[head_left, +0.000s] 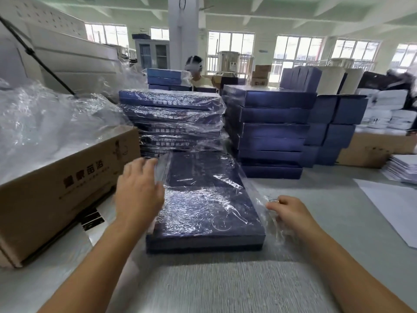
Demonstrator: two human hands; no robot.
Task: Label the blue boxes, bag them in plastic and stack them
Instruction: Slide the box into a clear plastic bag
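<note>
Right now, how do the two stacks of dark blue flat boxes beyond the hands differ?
The left stack is wrapped in crinkled clear plastic; the right stack is bare. The left stack's box edges show pale print; the right stack's look plain. Both hold flat dark blue boxes on the grey table.

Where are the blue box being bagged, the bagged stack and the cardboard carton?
blue box (203,211): head view, wrapped lid.
bagged stack (171,114): head view, front face.
cardboard carton (67,184): head view, printed side.
</note>
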